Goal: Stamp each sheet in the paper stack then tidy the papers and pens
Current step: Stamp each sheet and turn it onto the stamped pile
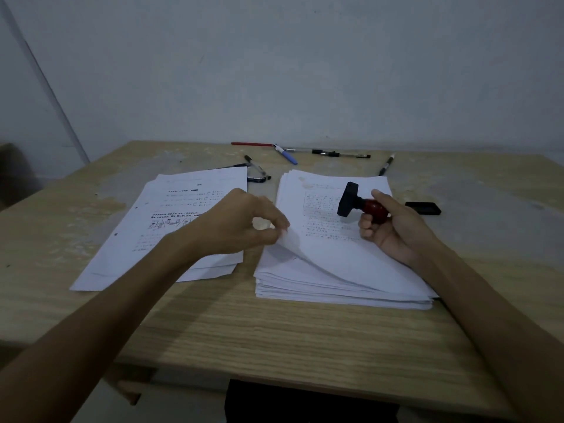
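A thick paper stack (345, 270) lies on the right half of the wooden table (244, 325). My left hand (244, 224) pinches the left edge of the top sheet (323, 248) and lifts it, so the sheet curls up off the stack. My right hand (387, 224) grips the red handle of a stamp (357, 203) with a black base, held tilted above the stack. A looser pile of printed sheets (158, 233) lies to the left. Several pens (338, 153) are scattered along the table's far edge.
A black ink pad (423, 207) sits right of the stack. A blue-capped pen (287, 155), a red pen (251, 144) and a black pen (387, 164) lie near the wall. Two more pens (258, 170) lie behind the left pile.
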